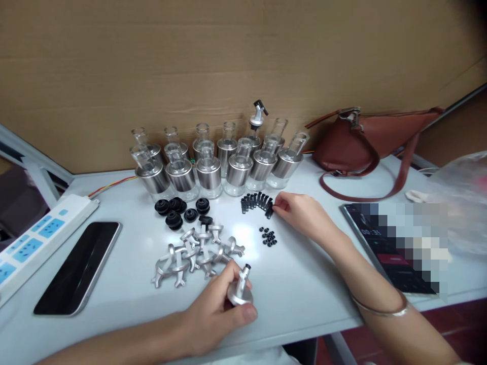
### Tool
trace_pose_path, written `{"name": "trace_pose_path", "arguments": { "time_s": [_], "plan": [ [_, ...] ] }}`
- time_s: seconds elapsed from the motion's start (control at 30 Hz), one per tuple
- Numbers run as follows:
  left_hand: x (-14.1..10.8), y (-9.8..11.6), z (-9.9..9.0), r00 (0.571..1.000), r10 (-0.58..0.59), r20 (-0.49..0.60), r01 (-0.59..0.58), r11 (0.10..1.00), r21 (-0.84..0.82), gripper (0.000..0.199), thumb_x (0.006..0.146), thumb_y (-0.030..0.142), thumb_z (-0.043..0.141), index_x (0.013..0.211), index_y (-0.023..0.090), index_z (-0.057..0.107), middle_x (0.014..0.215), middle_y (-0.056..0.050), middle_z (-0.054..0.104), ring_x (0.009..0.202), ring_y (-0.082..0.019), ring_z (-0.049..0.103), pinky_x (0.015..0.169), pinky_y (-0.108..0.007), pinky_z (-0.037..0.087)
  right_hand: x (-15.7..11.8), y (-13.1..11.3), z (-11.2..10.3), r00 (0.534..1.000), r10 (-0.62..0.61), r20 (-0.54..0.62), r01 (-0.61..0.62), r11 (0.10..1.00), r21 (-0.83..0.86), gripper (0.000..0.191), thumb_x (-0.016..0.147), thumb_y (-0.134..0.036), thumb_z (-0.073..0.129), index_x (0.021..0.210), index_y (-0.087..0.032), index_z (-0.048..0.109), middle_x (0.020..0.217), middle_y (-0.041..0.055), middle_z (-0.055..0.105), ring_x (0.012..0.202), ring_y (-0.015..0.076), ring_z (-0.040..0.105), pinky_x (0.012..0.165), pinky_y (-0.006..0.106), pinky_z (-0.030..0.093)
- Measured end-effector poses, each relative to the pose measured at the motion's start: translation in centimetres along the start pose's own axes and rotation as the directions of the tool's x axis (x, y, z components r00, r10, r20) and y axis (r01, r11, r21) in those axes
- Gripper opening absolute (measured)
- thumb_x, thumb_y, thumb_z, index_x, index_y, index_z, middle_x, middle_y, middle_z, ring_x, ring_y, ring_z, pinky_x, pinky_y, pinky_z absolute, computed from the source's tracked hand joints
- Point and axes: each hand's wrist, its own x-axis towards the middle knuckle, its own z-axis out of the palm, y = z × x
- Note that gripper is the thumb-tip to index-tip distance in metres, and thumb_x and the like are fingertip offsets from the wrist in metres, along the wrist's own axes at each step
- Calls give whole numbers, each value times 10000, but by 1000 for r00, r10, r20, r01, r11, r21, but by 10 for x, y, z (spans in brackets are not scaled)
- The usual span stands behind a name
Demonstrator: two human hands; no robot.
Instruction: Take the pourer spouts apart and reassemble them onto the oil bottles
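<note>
My left hand (218, 309) holds a silver metal spout (240, 290) with a small black piece on its upright tip, near the table's front edge. My right hand (291, 210) reaches to the right end of a row of small black levers (254, 202), its thumb and fingertips pinched at the last lever (269, 210). Below that row lies a cluster of tiny black caps (269, 237). Several loose silver spouts (205, 253) are heaped left of centre. Ribbed black stoppers (174, 220) sit behind them.
Two rows of glass bottles with metal sleeves (208, 173) stand at the back; one carries a spout (257, 117). A phone (78, 268) and power strip (41, 238) lie left. A brown bag (342, 142), a tablet (380, 248) and clear plastic (464, 203) are right.
</note>
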Motion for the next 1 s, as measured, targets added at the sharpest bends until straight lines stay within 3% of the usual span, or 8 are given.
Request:
{"name": "trace_pose_path", "arguments": {
  "time_s": [0.27, 0.57, 0.77, 1.0],
  "plan": [
    [1, -5, 0, 1000, -20, 20, 21, 999, -41, 647, 764, 815, 449, 893, 181, 423, 645, 42, 434, 515, -86, 356, 490, -216, 292, -1, 0, -1, 997, 41, -65, -41, 999, 12, 188, 874, -297, 536, 734, -206, 623, 692, 59, 704, 653, 230, 635, 547, 280, 317],
    [3, -2, 2, 998, -62, -18, 61, 997, -39, 662, 794, 812, 387, 959, 174, 444, 613, 53, 424, 504, -88, 355, 498, -215, 300, 1, 2, 3, 996, -24, -86, 33, 994, 101, 197, 877, -212, 513, 981, -216, 681, 792, 37, 727, 708, 208, 653, 654, 282, 409],
    [3, -6, 2, 998, -62, -9, 62, 997, -43, 646, 800, 789, 428, 975, 168, 455, 625, 49, 434, 522, -97, 390, 503, -215, 334, 2, -3, 9, 995, 4, -101, 5, 997, 80, 148, 849, -263, 575, 936, -187, 668, 856, 62, 691, 710, 213, 618, 611, 289, 386],
    [2, -7, 1, 998, -59, -6, 59, 998, -1, 610, 835, 747, 429, 1022, 167, 455, 669, 44, 458, 532, -92, 394, 528, -222, 324, 3, -4, 11, 995, -11, -95, 17, 998, 68, 68, 823, -208, 578, 826, -209, 647, 794, 40, 672, 701, 213, 604, 581, 284, 349]
  ]
}}
